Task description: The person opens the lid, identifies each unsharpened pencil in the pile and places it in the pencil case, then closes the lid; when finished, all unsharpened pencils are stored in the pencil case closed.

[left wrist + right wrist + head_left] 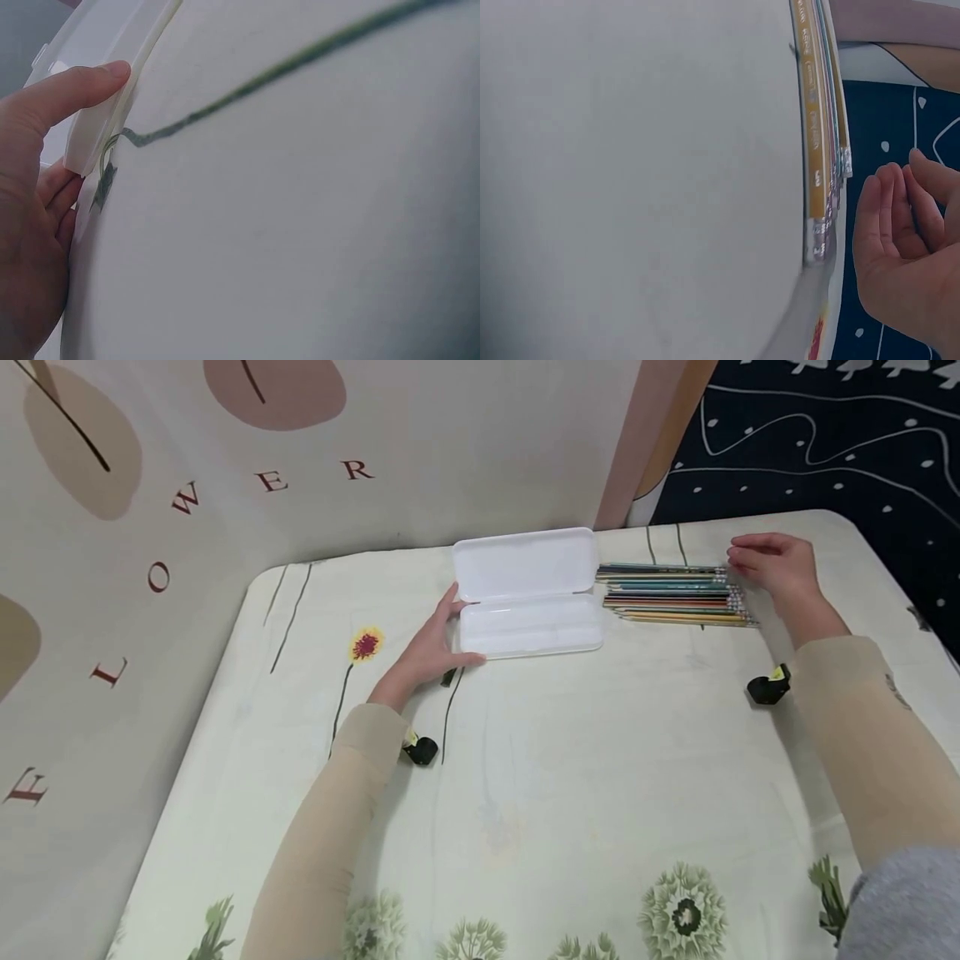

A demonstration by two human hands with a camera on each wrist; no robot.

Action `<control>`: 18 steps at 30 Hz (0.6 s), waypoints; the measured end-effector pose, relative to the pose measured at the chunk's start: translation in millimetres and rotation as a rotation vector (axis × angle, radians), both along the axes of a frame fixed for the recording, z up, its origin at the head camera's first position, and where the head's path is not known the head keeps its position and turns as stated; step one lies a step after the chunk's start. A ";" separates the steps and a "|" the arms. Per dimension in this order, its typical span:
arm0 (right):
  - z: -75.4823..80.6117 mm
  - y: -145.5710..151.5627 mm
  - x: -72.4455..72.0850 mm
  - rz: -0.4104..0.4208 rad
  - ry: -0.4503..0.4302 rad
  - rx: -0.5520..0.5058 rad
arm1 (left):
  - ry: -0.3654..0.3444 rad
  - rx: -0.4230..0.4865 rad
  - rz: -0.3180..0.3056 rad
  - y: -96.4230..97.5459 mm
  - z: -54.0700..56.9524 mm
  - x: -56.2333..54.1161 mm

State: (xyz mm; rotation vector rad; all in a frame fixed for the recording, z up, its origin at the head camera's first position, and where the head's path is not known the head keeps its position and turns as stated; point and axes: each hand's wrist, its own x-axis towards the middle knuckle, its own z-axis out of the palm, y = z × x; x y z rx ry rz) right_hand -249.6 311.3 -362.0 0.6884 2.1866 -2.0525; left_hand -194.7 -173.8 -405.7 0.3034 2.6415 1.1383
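Note:
A white plastic pencil case (531, 625) lies unfolded, its lid (523, 564) laid back toward the wall. My left hand (431, 647) holds its left end, the thumb on the front edge and the fingers at the back corner. In the left wrist view the thumb (94, 84) presses the case's side. To the right of the case lies a row of several coloured pencils (667, 597), side by side, their silvery ends toward my right hand (776, 572). That hand hovers just beyond the row's far right end with fingers loosely bent and nothing held, as the right wrist view also shows.
A pale flowered cloth covers the table (555, 793). Behind it stands a light wall hanging (465, 452) with printed letters, and a dark patterned cloth (825, 460) at the right. Small black devices (769, 686) sit at both wrists.

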 end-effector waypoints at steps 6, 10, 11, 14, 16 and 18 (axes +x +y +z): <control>-7.5 9.1 1.3 0.037 -0.116 0.129 | -0.003 -0.001 0.001 0.6 -0.5 0.1; -10.3 13.0 1.8 0.127 -0.170 0.253 | 0.002 -0.005 0.004 0.9 -0.4 0.2; -11.0 13.8 1.8 0.152 -0.172 0.284 | 0.003 -0.005 0.005 1.0 -0.4 0.2; -13.7 16.1 1.1 0.214 -0.164 0.372 | 0.002 -0.005 0.005 1.0 0.1 0.6; -15.9 17.1 0.1 0.239 -0.165 0.416 | -0.001 -0.003 0.006 1.1 0.2 0.8; -18.4 17.8 -1.3 0.251 -0.170 0.456 | -0.006 -0.001 0.006 1.1 0.8 1.4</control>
